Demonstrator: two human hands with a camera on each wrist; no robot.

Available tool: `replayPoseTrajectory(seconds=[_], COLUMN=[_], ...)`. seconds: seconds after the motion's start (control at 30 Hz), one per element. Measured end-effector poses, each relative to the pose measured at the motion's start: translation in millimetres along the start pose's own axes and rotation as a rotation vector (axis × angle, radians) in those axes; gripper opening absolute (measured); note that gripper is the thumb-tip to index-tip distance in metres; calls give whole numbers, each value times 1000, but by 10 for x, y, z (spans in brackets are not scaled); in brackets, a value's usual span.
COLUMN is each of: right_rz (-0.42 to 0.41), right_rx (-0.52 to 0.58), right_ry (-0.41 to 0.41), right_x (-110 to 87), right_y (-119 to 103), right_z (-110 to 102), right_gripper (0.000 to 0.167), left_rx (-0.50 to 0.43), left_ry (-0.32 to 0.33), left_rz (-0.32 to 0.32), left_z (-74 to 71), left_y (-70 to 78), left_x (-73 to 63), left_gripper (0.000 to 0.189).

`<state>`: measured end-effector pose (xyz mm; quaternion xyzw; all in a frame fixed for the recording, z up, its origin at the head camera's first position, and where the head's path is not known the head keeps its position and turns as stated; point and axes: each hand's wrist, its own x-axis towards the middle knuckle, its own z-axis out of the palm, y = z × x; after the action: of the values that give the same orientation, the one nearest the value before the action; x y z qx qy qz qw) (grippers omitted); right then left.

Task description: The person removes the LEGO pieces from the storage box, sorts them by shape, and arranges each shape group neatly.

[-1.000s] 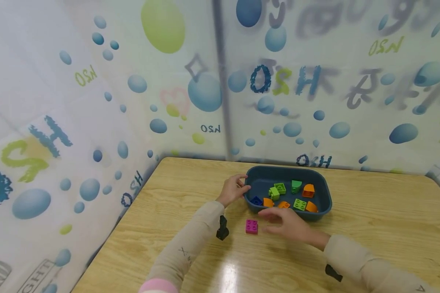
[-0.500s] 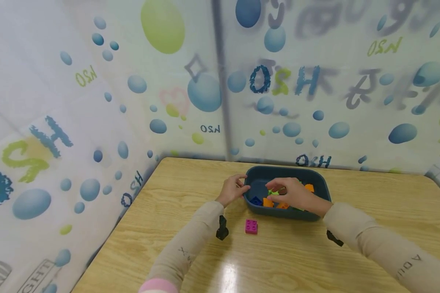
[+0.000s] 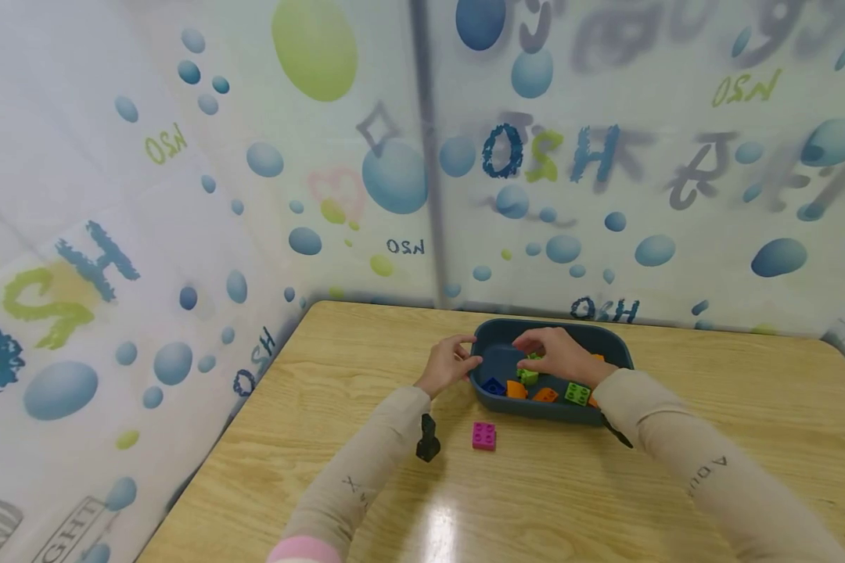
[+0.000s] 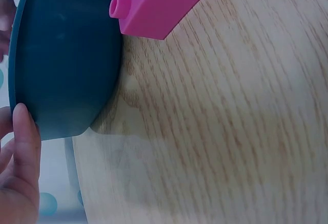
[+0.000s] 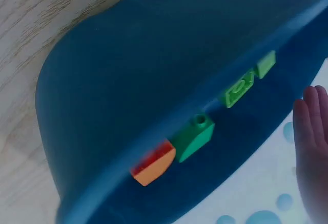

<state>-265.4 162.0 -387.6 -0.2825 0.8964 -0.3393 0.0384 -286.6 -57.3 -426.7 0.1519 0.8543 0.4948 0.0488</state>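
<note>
A dark blue plastic bin (image 3: 535, 409) of toy building bricks stands on the table. My left hand (image 3: 445, 366) grips its left end, thumb against the outer wall in the left wrist view. My right hand (image 3: 558, 356) is over the bin, fingers slightly bent and parted from the thumb, holding nothing. Below its fingertips is a lime brick (image 3: 528, 377). Along the front inside lie a dark blue brick (image 3: 493, 386), orange pieces (image 3: 516, 389) and a lime four-stud brick (image 3: 577, 393). The right wrist view shows a green sloped brick (image 5: 196, 138) beside an orange one (image 5: 155, 165).
A magenta four-stud brick (image 3: 483, 436) sits on the wooden table (image 3: 366, 344) in front of the bin. Behind the table hangs a white curtain (image 3: 366, 274) printed with blue and green drops. A black device (image 3: 427, 439) hangs beneath my left wrist.
My right hand has moved from beside the magenta brick up over the bin, then farther toward its back. The left hand keeps its grip, and the magenta brick has stayed put.
</note>
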Motion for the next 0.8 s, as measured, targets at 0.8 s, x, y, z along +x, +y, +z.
replayPoseTrajectory(seconds=[0.8], right_rz=[91], right_rx=[-56], right_ry=[-63], right_x=[70], right_y=[251], right_z=[195], right_gripper=[39], left_rx=[4], left_ry=[-8], left_rz=[12], left_z=[-16], left_y=[22], left_x=[-27], left_gripper=[40])
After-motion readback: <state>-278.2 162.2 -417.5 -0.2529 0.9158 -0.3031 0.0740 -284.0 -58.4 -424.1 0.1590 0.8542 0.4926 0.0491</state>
